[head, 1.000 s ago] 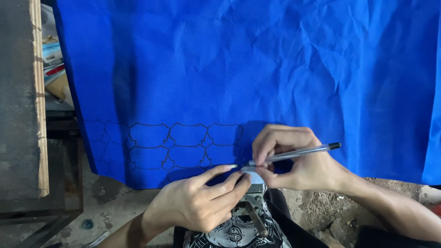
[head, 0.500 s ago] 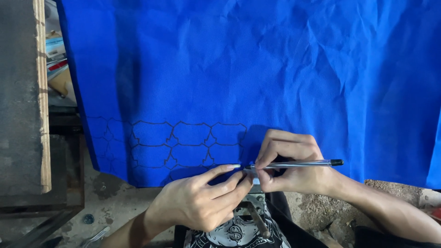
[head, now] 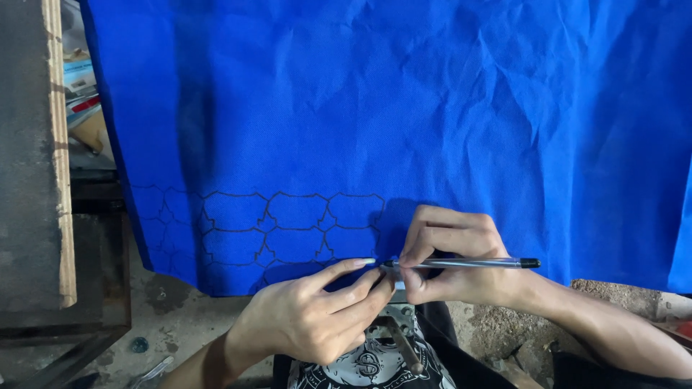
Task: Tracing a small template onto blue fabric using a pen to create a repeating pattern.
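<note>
A wrinkled blue cloth (head: 404, 122) fills most of the view. A pattern of dark outlined shapes (head: 288, 227) runs along its near edge at the left. My right hand (head: 454, 256) grips a clear pen with a black cap (head: 468, 264), held nearly level, its tip pointing left at the cloth's near edge. My left hand (head: 310, 317) rests at that edge with its fingers stretched toward the pen tip, pressing on a small template that is mostly hidden under the fingers.
A wooden board (head: 61, 151) and a grey slab (head: 25, 144) lie at the left. Papers and small items (head: 83, 94) sit beyond it. Below the cloth are a dirty floor (head: 173, 317) and my printed shirt (head: 367, 364).
The view has shifted a little, so the cloth and the drawn pattern sit lower in the picture. My right hand has tilted the pen flatter. Both hands stay at the cloth's near edge.
</note>
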